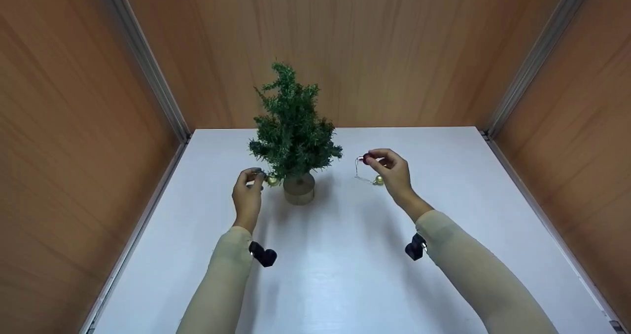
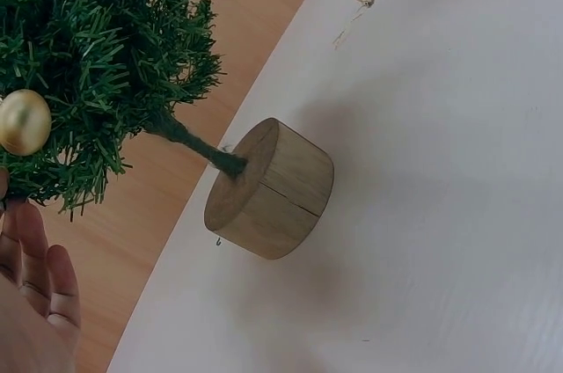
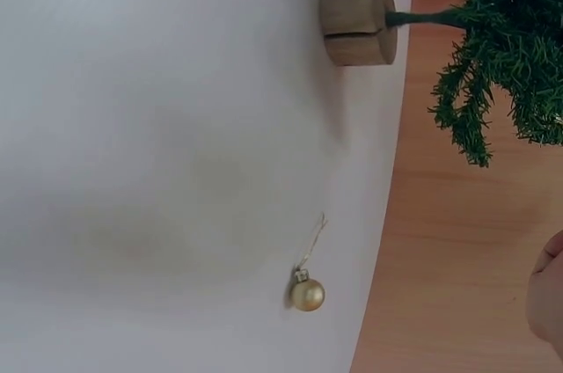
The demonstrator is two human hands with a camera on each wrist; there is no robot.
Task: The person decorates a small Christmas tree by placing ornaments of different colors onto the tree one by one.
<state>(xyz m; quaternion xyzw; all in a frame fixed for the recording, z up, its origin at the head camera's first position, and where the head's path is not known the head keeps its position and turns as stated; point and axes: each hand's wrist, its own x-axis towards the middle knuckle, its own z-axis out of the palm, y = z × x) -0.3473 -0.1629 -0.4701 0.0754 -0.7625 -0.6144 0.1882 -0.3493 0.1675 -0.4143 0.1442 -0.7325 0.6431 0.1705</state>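
A small artificial Christmas tree (image 1: 296,127) stands upright on a round wooden base (image 1: 299,191). My left hand (image 1: 248,198) is at its lower left side, thumb and fingers pinching the tip of a low branch (image 1: 260,171). Right beside those fingers a gold bauble (image 2: 25,122) hangs against the foliage. Right of the tree, my right hand (image 1: 394,173) pinches a small dark red bauble (image 1: 366,159) between thumb and fingertips, raised over the table. Below it another gold bauble (image 3: 308,295) lies on the table with its thin string loop. The red bauble is outside the right wrist view.
The white table (image 1: 345,275) is enclosed by wood-grain panels (image 1: 374,53) at the back and both sides, with grey metal strips (image 1: 148,53) at the corners. Dark wrist-worn devices (image 1: 263,255) sit on both sleeves.
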